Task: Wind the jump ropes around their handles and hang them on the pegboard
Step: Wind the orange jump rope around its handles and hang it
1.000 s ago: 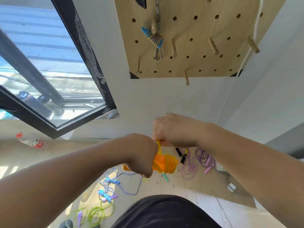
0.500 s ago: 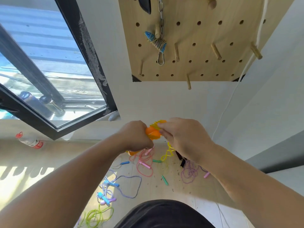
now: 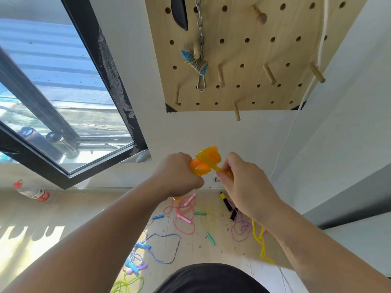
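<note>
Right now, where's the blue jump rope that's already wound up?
In the head view, the blue jump rope hangs on the left half of the pegboard, at a wooden peg beside the metal chain, above the carabiner.

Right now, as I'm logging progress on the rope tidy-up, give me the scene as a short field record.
left hand: holds the orange handles
right hand: pinches the yellow rope beside the handles
winding: partly done; a yellow tail hangs loose
pegboard: one wound blue rope hangs there
floor: pink rope and others lie unwound
</note>
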